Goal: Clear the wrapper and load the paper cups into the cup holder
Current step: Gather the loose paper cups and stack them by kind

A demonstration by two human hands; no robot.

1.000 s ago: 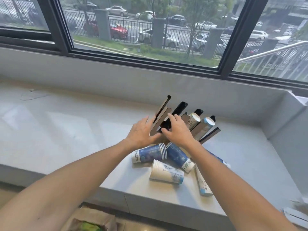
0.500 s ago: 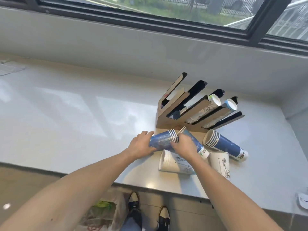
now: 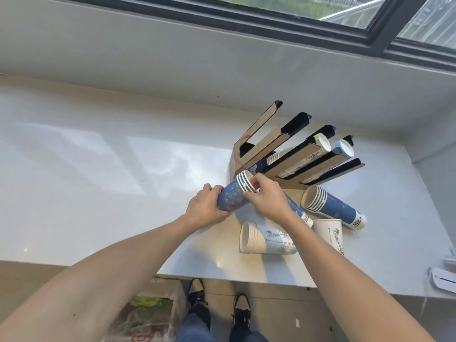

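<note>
A short stack of blue paper cups [image 3: 234, 197] is held tilted above the sill, rims toward the holder. My left hand [image 3: 206, 208] grips its base end and my right hand [image 3: 265, 199] pinches the rims. The cardboard cup holder [image 3: 276, 154] stands just behind, with slanted slots; two right-hand slots hold cup stacks. On the sill lie a second blue stack [image 3: 330, 206], a white stack [image 3: 265, 239], a single white cup [image 3: 329, 230], and another blue stack [image 3: 296, 211] partly hidden under my right wrist. No wrapper is clearly visible.
The white sill [image 3: 98, 181] runs left; its front edge is close below the cups. A wall and window frame rise behind the holder. A bag with rubbish [image 3: 148, 312] sits on the floor beside my feet. A white object [image 3: 444, 280] lies at the far right edge.
My hands came back from the holder to the loose cups and took hold of a blue stack, lifting it off the sill. The camera has tilted down.
</note>
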